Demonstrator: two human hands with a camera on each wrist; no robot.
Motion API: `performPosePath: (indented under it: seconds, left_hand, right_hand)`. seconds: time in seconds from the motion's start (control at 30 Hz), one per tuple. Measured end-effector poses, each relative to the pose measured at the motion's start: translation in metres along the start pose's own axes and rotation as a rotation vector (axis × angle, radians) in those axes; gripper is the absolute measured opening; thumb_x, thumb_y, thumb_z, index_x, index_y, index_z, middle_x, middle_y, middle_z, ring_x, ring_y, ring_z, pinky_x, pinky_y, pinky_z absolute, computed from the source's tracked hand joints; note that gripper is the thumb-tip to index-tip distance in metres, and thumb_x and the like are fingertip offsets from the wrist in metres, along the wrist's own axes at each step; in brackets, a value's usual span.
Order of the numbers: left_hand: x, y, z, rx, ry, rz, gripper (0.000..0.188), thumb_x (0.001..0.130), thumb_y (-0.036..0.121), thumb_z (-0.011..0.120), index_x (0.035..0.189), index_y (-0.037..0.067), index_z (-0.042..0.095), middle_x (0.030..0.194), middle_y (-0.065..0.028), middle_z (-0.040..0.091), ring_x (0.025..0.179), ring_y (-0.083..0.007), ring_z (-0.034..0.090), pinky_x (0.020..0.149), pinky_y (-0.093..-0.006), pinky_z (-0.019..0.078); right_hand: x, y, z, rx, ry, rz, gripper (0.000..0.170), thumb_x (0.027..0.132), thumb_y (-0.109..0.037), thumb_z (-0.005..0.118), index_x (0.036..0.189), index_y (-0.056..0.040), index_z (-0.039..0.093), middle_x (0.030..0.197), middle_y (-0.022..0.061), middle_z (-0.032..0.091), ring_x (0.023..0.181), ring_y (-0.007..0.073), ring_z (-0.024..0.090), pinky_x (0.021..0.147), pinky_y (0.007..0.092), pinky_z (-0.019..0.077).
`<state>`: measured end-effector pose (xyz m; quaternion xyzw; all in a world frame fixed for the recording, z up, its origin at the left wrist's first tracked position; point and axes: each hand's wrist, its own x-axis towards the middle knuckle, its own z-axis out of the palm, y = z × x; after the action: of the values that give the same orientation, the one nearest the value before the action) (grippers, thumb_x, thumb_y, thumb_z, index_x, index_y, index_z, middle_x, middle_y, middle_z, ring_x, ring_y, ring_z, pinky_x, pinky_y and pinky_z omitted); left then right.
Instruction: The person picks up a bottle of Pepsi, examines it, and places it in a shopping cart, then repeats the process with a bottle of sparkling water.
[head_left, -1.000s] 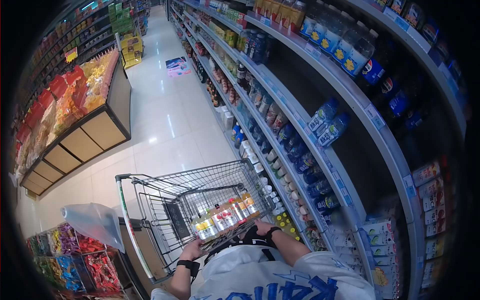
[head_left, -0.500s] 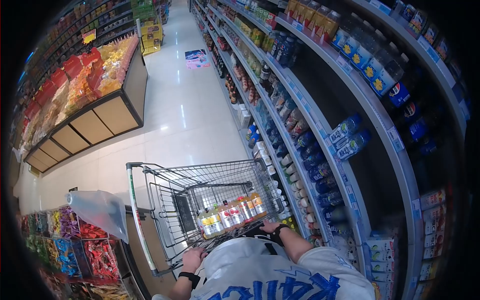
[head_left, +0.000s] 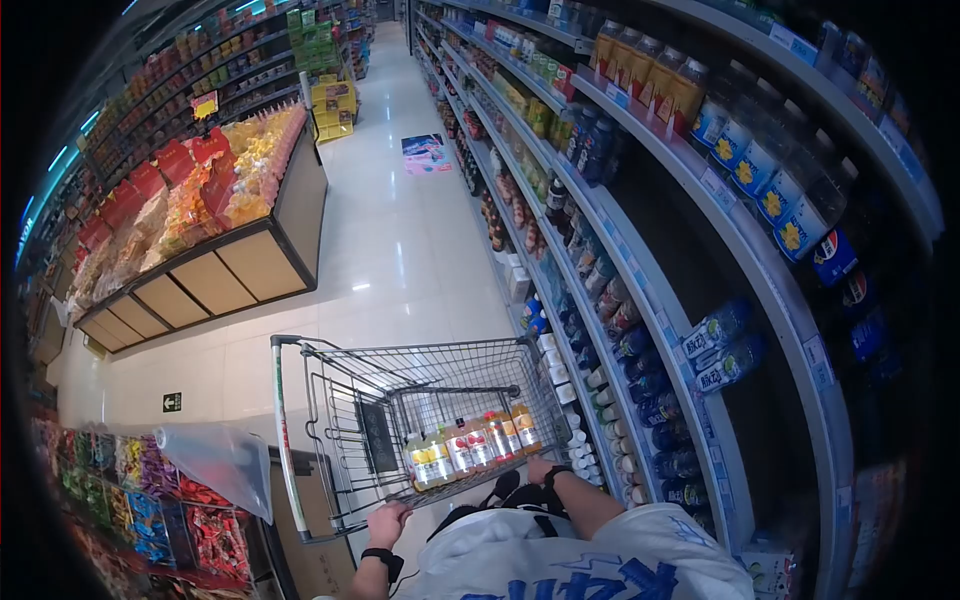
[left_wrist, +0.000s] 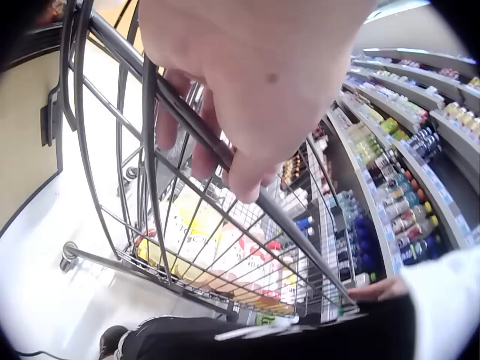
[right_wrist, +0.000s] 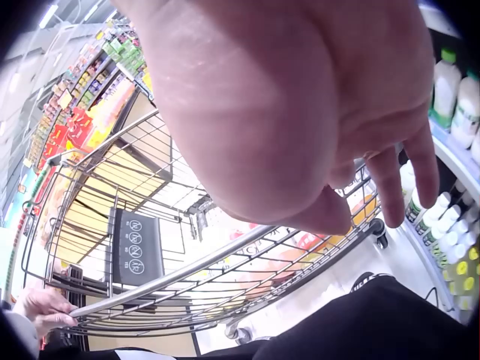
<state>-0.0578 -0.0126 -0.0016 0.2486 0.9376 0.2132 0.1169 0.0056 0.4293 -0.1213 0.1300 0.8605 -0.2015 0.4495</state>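
Note:
A wire shopping cart (head_left: 450, 348) stands side-on before me, its handle at the left. My left hand (head_left: 388, 520) grips the near top rail (left_wrist: 191, 124), fingers curled over it into the basket side. At the right end of that same rail is my right hand (head_left: 541, 470); in the right wrist view it lies over the rail with its fingers extended loosely downward. Several juice bottles (head_left: 468, 447) with yellow, red and orange labels stand in a row inside the basket, seen through the wires in both wrist views. A dark panel (right_wrist: 138, 247) hangs at the handle end.
Long drink shelves (head_left: 640, 250) line the right side, close to the cart's front. A wood-sided bin (head_left: 235, 270) of packaged snacks stands at the left. Bagged sweets (head_left: 150, 500) and a clear plastic bag (head_left: 225, 465) are near the handle. The tiled aisle (head_left: 385, 240) runs ahead.
The head view has swung left, so shelves, bin and cart appear further right. A green floor sign has come into sight. Both hands stay at the cart's near rail.

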Motion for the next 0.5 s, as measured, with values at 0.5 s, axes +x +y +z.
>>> performPosePath:
  seconds: [0.5]
  left_hand:
    - [0.155,-0.028,-0.017,-0.305,0.027,-0.226,0.017,0.076,0.011,0.077,0.093,0.011,0.076,0.089,-0.0113,0.072,0.080,-0.0231,0.070,0.075,-0.0318,0.0557]
  right_hand:
    - [0.012,-0.053,-0.145,0.040,0.174,0.122,0.063,0.087,-0.014,0.046,0.147,-0.0063,0.029,0.154,0.0123,0.030,0.132,0.0322,0.047,0.105,0.0505,0.0409]
